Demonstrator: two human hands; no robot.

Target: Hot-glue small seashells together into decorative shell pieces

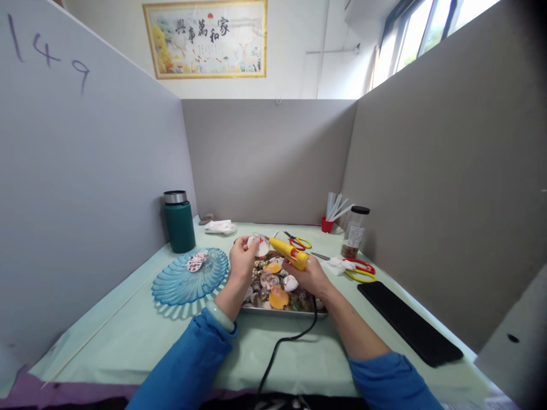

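My left hand [243,259] pinches a pale seashell [258,247] with a reddish mark, raised above a metal tray [273,312]. In my right hand [313,275] is a yellow hot glue gun [289,253], its nozzle pointing left at the shell; whether they touch I cannot tell. A black cord [282,341] runs from the gun toward me. Many shells lie in the tray, among them an orange scallop shell [278,297]. Left of my left hand sits a blue scalloped glass plate [175,285] bearing a speckled shell [197,262].
A green bottle [178,223] stands back left. Glue sticks [335,206] in a red cup [327,225] and a black-lidded jar [354,233] stand back right. Scissors [361,271] and a black slab [408,323] lie right. Grey partitions [269,162] enclose the table.
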